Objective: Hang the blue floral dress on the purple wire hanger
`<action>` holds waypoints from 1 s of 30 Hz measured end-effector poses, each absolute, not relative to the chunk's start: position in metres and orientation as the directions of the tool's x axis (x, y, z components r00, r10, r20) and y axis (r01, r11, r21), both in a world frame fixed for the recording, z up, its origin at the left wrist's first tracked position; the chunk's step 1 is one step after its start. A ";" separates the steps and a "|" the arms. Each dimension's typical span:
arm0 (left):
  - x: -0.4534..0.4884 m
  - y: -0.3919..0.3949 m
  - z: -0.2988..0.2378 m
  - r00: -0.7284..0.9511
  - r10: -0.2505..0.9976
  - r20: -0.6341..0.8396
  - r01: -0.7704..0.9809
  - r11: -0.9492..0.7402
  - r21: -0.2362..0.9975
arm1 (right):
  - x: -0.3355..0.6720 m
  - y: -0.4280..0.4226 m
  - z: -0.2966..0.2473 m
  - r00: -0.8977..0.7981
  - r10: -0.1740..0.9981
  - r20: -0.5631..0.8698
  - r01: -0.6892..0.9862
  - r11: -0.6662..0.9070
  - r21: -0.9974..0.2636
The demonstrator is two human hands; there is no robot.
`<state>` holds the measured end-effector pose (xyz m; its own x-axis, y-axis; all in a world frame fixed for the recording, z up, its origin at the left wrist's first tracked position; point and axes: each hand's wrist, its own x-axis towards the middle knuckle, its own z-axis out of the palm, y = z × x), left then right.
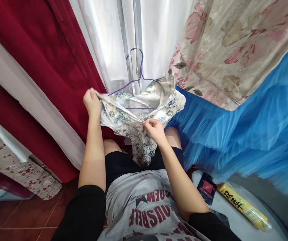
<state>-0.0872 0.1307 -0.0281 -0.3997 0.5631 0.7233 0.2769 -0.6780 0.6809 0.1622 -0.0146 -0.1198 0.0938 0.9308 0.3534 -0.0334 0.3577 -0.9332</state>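
A floral garment [123,115], white with blue and yellow-green flowers, hangs in front of me on a purple wire hanger [142,67]. Its lower part drops between my legs. My left hand [93,103] is closed on the garment's left shoulder edge, pulling the neckline taut. At the front of the neckline, my right hand [155,130] pinches the fabric between thumb and fingers. The hanger's hook rises toward a metal upright [137,33], and its crossbar shows through the neck opening. The garment's right shoulder stands up by itself on the hanger.
Red curtain-like cloth [63,67] hangs at left, white drapes [164,33] behind. To the right are a floral cloth [224,57] and blue tulle [216,130]. A phone [205,188] and a yellow packet [243,206] lie on a white surface [236,227]. The floor [28,214] is red tile.
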 end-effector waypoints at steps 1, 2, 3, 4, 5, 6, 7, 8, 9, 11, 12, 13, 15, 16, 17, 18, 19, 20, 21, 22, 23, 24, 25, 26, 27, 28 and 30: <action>-0.091 0.133 -0.048 -0.477 0.634 0.608 0.159 -0.618 0.770 | 0.159 -0.017 -0.120 0.088 0.934 0.345 -0.018 0.348 -0.937; -0.090 0.133 -0.069 -0.529 0.714 0.459 0.001 -0.540 0.842 | 0.156 -0.019 -0.121 0.091 0.938 0.333 -0.007 0.335 -0.942; -0.085 0.130 -0.091 -0.543 0.787 0.293 -0.178 -0.448 0.876 | 0.155 -0.019 -0.122 0.102 0.943 0.318 -0.003 0.320 -0.947; -0.077 0.126 -0.113 -0.530 0.816 0.230 -0.237 -0.404 0.884 | 0.155 -0.018 -0.125 0.120 0.946 0.302 -0.007 0.305 -0.952; -0.067 0.119 -0.134 -0.513 0.835 0.197 -0.271 -0.375 0.886 | 0.157 -0.016 -0.129 0.142 0.947 0.287 -0.017 0.292 -0.956; -0.055 0.112 -0.154 -0.493 0.855 0.164 -0.307 -0.347 0.886 | 0.161 -0.014 -0.134 0.170 0.947 0.274 -0.031 0.283 -0.959; -0.043 0.103 -0.172 -0.468 0.873 0.139 -0.337 -0.322 0.885 | 0.167 -0.011 -0.140 0.205 0.944 0.260 -0.050 0.275 -0.960; -0.030 0.095 -0.186 -0.442 0.889 0.118 -0.367 -0.300 0.880 | 0.175 -0.009 -0.146 0.242 0.938 0.247 -0.070 0.270 -0.960; -0.019 0.086 -0.198 -0.412 0.905 0.104 -0.398 -0.281 0.873 | 0.184 -0.006 -0.153 0.282 0.930 0.234 -0.085 0.267 -0.960; 0.001 0.069 -0.211 -0.342 0.935 0.098 -0.451 -0.255 0.856 | 0.204 -0.002 -0.166 0.391 0.902 0.183 -0.106 0.242 -0.965; 0.009 0.062 -0.212 -0.307 0.946 0.102 -0.472 -0.244 0.847 | 0.215 0.000 -0.173 0.450 0.880 0.151 -0.112 0.224 -0.968; 0.016 0.054 -0.209 -0.259 0.959 0.114 -0.491 -0.233 0.839 | 0.225 0.001 -0.179 0.504 0.855 0.121 -0.115 0.205 -0.972; 0.027 0.041 -0.197 -0.121 0.978 0.171 -0.519 -0.210 0.828 | 0.242 0.001 -0.191 0.581 0.811 0.071 -0.117 0.169 -0.979; 0.031 0.034 -0.188 -0.043 0.976 0.215 -0.527 -0.205 0.825 | 0.249 0.000 -0.197 0.601 0.797 0.059 -0.113 0.158 -0.981; 0.036 0.027 -0.179 0.031 0.964 0.264 -0.529 -0.208 0.823 | 0.254 -0.002 -0.201 0.615 0.786 0.057 -0.103 0.151 -0.983; 0.040 0.020 -0.170 0.089 0.946 0.313 -0.527 -0.221 0.820 | 0.257 -0.004 -0.205 0.635 0.770 0.058 -0.090 0.148 -0.985; 0.045 0.013 -0.162 0.127 0.926 0.355 -0.516 -0.244 0.821 | 0.258 -0.006 -0.206 0.663 0.745 0.074 -0.070 0.160 -0.985; 0.050 0.006 -0.154 0.144 0.912 0.385 -0.490 -0.272 0.828 | 0.258 -0.009 -0.205 0.682 0.723 0.110 -0.041 0.188 -0.981; 0.056 0.000 -0.148 0.162 0.898 0.409 -0.448 -0.303 0.841 | 0.256 -0.011 -0.202 0.676 0.719 0.159 -0.008 0.223 -0.975; 0.061 -0.007 -0.143 0.185 0.882 0.433 -0.392 -0.338 0.856 | 0.253 -0.014 -0.197 0.630 0.747 0.210 0.020 0.255 -0.967; 0.066 -0.012 -0.138 0.214 0.863 0.458 -0.327 -0.378 0.866 | 0.249 -0.016 -0.190 0.535 0.808 0.247 0.033 0.272 -0.962; 0.071 -0.018 -0.134 0.246 0.840 0.484 -0.260 -0.424 0.868 | 0.244 -0.019 -0.181 0.392 0.884 0.255 0.025 0.267 -0.963; 0.075 -0.022 -0.131 0.276 0.815 0.509 -0.197 -0.470 0.860 | 0.238 -0.022 -0.172 0.214 0.951 0.223 -0.001 0.229 -0.973; 0.078 -0.026 -0.128 0.297 0.792 0.534 -0.143 -0.516 0.845 | 0.232 -0.026 -0.164 0.032 0.987 0.159 -0.037 0.161 -0.986; 0.079 -0.029 -0.124 0.304 0.772 0.558 -0.098 -0.557 0.824 | 0.225 -0.029 -0.157 -0.122 0.988 0.091 -0.072 0.083 -0.994; 0.079 -0.031 -0.121 0.301 0.759 0.577 -0.058 -0.589 0.806 | 0.218 -0.033 -0.151 -0.237 0.971 0.036 -0.105 0.011 -0.994; 0.076 -0.033 -0.117 0.288 0.745 0.601 0.010 -0.630 0.777 | 0.205 -0.041 -0.146 -0.347 0.938 -0.005 -0.163 -0.066 -0.984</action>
